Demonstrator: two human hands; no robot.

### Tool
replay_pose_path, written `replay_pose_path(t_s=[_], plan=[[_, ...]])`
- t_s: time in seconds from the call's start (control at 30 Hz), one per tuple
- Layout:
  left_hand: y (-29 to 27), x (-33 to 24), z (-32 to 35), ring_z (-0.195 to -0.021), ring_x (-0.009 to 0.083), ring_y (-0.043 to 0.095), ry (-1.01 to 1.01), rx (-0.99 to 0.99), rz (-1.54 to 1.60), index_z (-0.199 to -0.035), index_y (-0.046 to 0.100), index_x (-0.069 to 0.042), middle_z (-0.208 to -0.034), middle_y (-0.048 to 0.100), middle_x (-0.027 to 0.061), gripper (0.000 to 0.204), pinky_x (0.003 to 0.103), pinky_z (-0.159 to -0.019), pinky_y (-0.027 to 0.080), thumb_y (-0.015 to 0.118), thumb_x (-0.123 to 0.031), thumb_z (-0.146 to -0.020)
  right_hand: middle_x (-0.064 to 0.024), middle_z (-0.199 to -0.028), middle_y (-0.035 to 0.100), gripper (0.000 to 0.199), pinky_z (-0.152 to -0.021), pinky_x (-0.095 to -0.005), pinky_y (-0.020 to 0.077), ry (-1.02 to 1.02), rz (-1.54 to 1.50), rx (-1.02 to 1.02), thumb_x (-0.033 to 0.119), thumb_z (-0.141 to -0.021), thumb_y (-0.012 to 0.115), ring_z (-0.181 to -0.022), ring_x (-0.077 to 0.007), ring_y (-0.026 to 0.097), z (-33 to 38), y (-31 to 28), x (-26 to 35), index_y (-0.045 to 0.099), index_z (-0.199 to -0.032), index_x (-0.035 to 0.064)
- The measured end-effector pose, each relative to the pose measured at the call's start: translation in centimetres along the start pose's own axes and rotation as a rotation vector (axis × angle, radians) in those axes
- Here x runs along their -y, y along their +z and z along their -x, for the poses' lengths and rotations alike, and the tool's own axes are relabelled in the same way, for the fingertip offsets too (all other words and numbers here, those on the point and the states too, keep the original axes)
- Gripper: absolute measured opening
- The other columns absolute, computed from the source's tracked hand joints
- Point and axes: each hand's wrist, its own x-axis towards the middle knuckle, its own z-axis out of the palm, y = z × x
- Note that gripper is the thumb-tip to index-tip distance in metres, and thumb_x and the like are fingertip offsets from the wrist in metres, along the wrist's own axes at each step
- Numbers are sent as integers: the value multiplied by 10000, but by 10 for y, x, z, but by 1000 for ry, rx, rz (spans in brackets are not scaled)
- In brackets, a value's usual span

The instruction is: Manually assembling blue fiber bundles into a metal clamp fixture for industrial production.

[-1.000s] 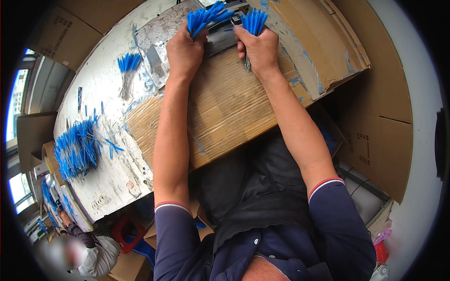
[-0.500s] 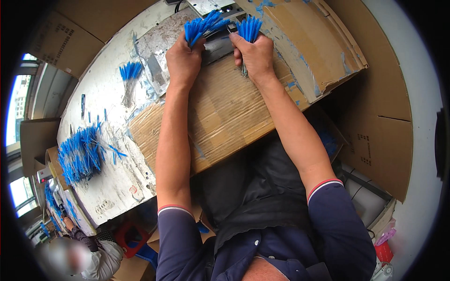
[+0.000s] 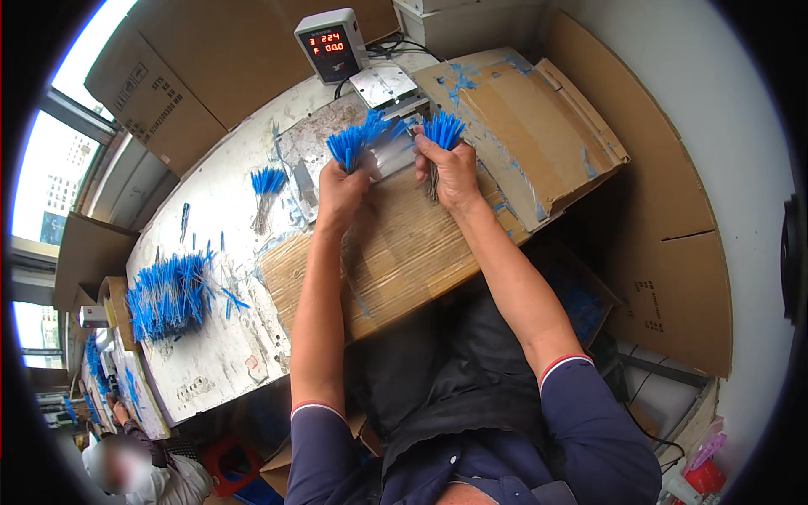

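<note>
Upright in my left hand [image 3: 341, 198] is a bundle of blue-tipped wires [image 3: 347, 145], its tips fanning toward the upper right. My right hand [image 3: 456, 178] grips a second bundle of blue-tipped wires [image 3: 443, 129], with thin silvery ends hanging below the fist. The two fists are apart, above the far edge of a flat cardboard sheet [image 3: 396, 252]. Just beyond them is a metal fixture [image 3: 396, 156], partly hidden by the left bundle. A small bundle of the same wires [image 3: 268, 181] lies on the white table [image 3: 227, 337], left of my left hand.
A large pile of blue-tipped wires [image 3: 172, 295] and a dark pen-like tool [image 3: 185, 220] lie on the table's left. A box with a red digital display [image 3: 331, 44] stands at the back. A cardboard box [image 3: 539, 139] is at the right. Another person [image 3: 160, 480] sits lower left.
The view has tilted up, so the display box at the back shows and everything sits lower. My hands still hold both bundles; the left hand looks slightly blurred.
</note>
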Motion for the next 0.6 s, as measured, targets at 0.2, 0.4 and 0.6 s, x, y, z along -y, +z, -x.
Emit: replay_pose_path(t_s=[0.2, 0.4, 0.6], plan=[[3, -19, 17, -567, 51, 511, -151, 140, 144, -935, 662, -65, -745, 645, -3, 117, 218, -512, 388, 672, -176, -971, -33, -781, 643, 262, -445, -244, 443, -13, -68, 1, 133, -908, 752, -572, -104, 573, 4, 17, 18, 674, -1120, 1], [-3, -21, 21, -575, 68, 528, -124, 180, 202, -1123, 691, -39, -751, 642, -7, 194, 223, -523, 403, 663, -167, -980, -35, -745, 642, 136, -402, -231, 403, 75, 27, 1, 160, -904, 767, -519, -86, 560, -10, 26, 27, 698, -966, 61], [-4, -10, 21, -585, 68, 537, -80, 224, 305, -1207, 675, -37, -764, 644, -6, 245, 225, -533, 414, 651, -145, -988, -5, -687, 613, 145, -389, -227, 355, 177, 62, -42, 170, -881, 787, -479, -85, 525, -13, 36, 25, 670, -827, 103]])
